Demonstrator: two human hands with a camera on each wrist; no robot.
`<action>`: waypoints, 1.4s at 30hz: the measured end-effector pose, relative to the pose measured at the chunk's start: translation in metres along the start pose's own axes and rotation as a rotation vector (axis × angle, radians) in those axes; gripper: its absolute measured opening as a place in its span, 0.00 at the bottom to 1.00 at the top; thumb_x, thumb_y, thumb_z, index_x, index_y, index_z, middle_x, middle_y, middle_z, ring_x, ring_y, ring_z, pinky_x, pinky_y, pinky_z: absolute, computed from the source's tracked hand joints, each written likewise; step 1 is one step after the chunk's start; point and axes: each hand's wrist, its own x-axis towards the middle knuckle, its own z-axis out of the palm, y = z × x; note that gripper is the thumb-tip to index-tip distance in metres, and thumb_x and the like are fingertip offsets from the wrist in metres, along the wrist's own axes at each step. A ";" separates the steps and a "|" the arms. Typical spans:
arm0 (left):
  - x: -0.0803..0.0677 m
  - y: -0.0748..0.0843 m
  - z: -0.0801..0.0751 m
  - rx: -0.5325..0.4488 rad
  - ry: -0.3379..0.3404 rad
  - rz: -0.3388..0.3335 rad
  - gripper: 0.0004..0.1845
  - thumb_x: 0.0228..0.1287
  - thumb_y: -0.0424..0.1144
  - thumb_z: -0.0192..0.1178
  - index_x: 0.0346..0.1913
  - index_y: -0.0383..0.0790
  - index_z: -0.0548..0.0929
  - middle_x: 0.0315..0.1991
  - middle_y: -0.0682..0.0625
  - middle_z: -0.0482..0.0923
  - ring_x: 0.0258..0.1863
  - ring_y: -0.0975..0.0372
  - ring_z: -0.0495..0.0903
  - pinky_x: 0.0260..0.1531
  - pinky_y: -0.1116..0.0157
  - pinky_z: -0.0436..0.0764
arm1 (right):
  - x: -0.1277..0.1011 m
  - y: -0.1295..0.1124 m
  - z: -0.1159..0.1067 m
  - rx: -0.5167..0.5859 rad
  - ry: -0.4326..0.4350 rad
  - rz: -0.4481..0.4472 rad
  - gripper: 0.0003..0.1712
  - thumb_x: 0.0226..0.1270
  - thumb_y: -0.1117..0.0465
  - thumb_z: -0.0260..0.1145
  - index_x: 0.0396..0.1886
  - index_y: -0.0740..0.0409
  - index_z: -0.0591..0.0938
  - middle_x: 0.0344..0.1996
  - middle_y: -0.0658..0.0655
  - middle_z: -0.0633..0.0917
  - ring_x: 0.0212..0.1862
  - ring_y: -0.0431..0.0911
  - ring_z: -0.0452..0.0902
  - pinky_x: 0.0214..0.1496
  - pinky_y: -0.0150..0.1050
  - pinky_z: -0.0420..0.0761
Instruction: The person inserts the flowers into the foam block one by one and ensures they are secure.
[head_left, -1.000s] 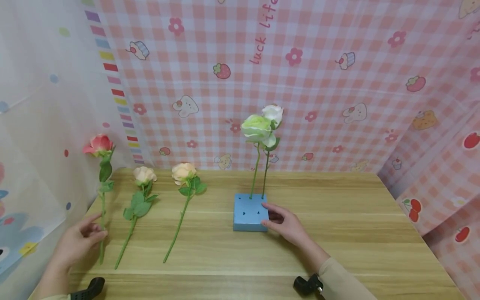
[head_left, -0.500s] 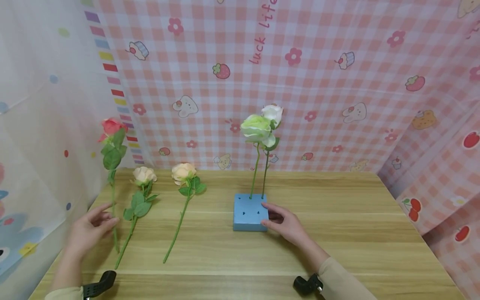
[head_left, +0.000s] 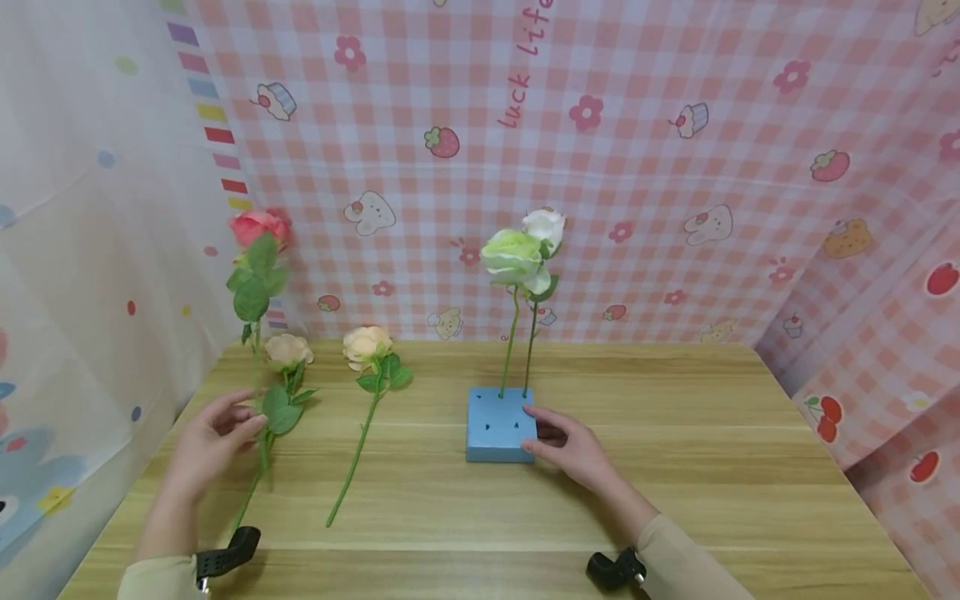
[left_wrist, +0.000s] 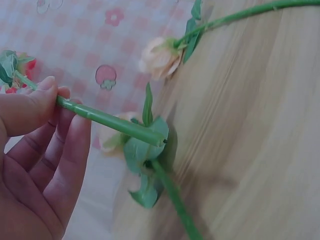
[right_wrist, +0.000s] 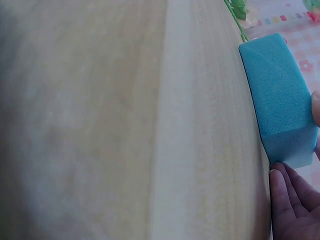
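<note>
My left hand (head_left: pixel 247 423) pinches the green stem (left_wrist: pixel 110 121) of a pink rose (head_left: pixel 257 227) between thumb and fingers and holds it upright above the table's left side. My right hand (head_left: pixel 537 430) grips the right side of a blue foam block (head_left: pixel 495 427), with its fingers (right_wrist: pixel 287 205) at the block's (right_wrist: pixel 280 110) corner. A green-white rose (head_left: pixel 512 254) and a white rose (head_left: pixel 545 225) stand stuck in the block's far edge. Several empty holes show in its top.
A cream rose (head_left: pixel 287 350) and a peach rose (head_left: pixel 366 344) lie on the wooden table (head_left: pixel 712 450), left of the block. The cream one lies just below the lifted stem. A pink checked cloth hangs behind and to the right, and a pale curtain (head_left: pixel 82 250) to the left.
My left hand has lifted the pink rose off the table and carried it up and to the right, over the cream rose. My right hand and the block have stayed still.
</note>
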 end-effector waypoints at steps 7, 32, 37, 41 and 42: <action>0.006 0.006 0.015 -0.015 -0.013 0.033 0.23 0.62 0.32 0.59 0.58 0.27 0.68 0.32 0.57 0.77 0.29 0.70 0.78 0.27 0.66 0.82 | 0.000 -0.001 0.000 0.000 -0.001 0.006 0.32 0.56 0.49 0.69 0.62 0.45 0.73 0.49 0.51 0.78 0.49 0.44 0.75 0.50 0.38 0.76; 0.023 0.038 0.080 -0.200 -0.146 0.035 0.20 0.61 0.30 0.59 0.55 0.31 0.71 0.37 0.38 0.76 0.32 0.64 0.79 0.30 0.61 0.83 | 0.000 -0.001 -0.001 -0.004 -0.001 -0.006 0.32 0.56 0.49 0.68 0.62 0.46 0.73 0.49 0.52 0.78 0.49 0.45 0.75 0.50 0.39 0.76; 0.027 0.040 0.092 -0.241 -0.173 0.030 0.19 0.60 0.31 0.61 0.53 0.31 0.72 0.37 0.40 0.77 0.32 0.63 0.79 0.30 0.59 0.83 | 0.000 -0.001 -0.001 -0.001 0.001 0.006 0.32 0.56 0.49 0.68 0.62 0.45 0.73 0.49 0.52 0.78 0.49 0.45 0.75 0.50 0.40 0.76; 0.030 0.042 0.102 -0.277 -0.207 0.006 0.19 0.61 0.31 0.60 0.54 0.31 0.71 0.38 0.40 0.76 0.34 0.58 0.79 0.32 0.56 0.82 | 0.000 -0.001 -0.001 -0.005 0.007 0.008 0.32 0.56 0.48 0.69 0.61 0.45 0.73 0.49 0.52 0.79 0.49 0.44 0.75 0.50 0.40 0.76; 0.031 0.043 0.105 -0.287 -0.215 -0.004 0.19 0.61 0.31 0.60 0.54 0.31 0.71 0.38 0.40 0.76 0.34 0.57 0.79 0.32 0.56 0.82 | 0.000 -0.001 -0.001 -0.007 0.008 0.008 0.32 0.55 0.48 0.69 0.61 0.45 0.73 0.49 0.52 0.79 0.49 0.44 0.75 0.50 0.40 0.76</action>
